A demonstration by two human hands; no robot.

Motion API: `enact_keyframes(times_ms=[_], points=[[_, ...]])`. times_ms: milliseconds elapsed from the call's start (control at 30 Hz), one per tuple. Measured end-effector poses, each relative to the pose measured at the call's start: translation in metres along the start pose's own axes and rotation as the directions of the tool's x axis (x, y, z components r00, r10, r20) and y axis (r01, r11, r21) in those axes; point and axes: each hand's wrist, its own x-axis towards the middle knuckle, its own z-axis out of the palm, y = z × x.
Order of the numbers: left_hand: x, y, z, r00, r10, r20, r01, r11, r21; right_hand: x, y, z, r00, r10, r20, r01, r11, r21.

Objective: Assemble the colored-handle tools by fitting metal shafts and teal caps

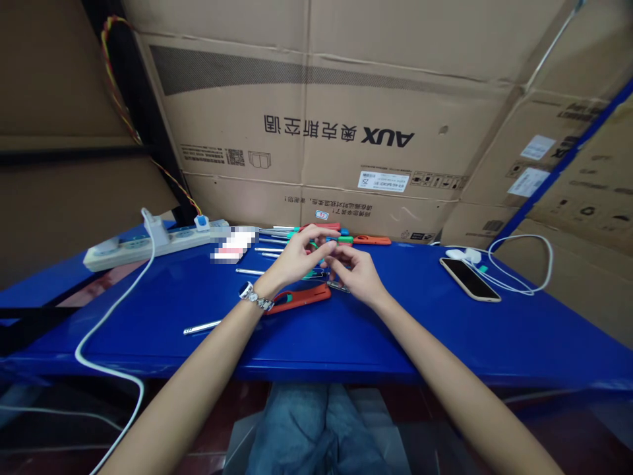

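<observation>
My left hand, with a watch on its wrist, and my right hand meet over the middle of the blue table. The fingers of both hands are curled together around a small item that I cannot make out. A red-handled screwdriver lies right under my left wrist, its metal shaft pointing left. Behind the hands lie several more screwdrivers with red and green handles. A loose metal shaft rests on the table left of my left forearm.
A white power strip with a white cable sits at the back left. A phone and white earphone cable lie at the right. Large cardboard boxes stand behind the table. My knees show below its front edge.
</observation>
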Motion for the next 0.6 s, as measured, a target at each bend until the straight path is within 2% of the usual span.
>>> enact_keyframes(times_ms=[100,233,367,467,533,600], points=[[0.000,-0.001,-0.003,0.999,0.015,0.030,-0.015,1.000,0.002,-0.001,-0.003,-0.002,0.999,-0.025,0.041,0.026,0.999,-0.035],[0.002,-0.004,0.000,0.999,-0.007,-0.049,0.007,1.000,-0.009,-0.001,-0.003,0.001,0.999,-0.037,-0.014,0.036,0.999,-0.035],[0.002,-0.003,0.003,0.995,-0.050,-0.089,0.051,0.999,0.002,0.001,0.001,0.004,0.999,0.009,-0.039,-0.008,1.000,0.027],[0.000,-0.002,-0.001,0.992,-0.012,-0.123,0.021,0.997,0.074,0.001,0.001,0.001,0.999,0.025,-0.037,-0.023,0.998,0.065],[-0.002,-0.004,-0.007,0.996,0.019,-0.082,-0.006,0.988,0.156,0.001,0.000,-0.004,0.997,0.026,-0.073,-0.021,0.998,0.061],[-0.006,-0.009,-0.011,0.998,0.000,0.064,-0.015,0.973,0.232,0.001,0.001,-0.012,0.992,0.035,-0.123,-0.032,0.999,0.027]])
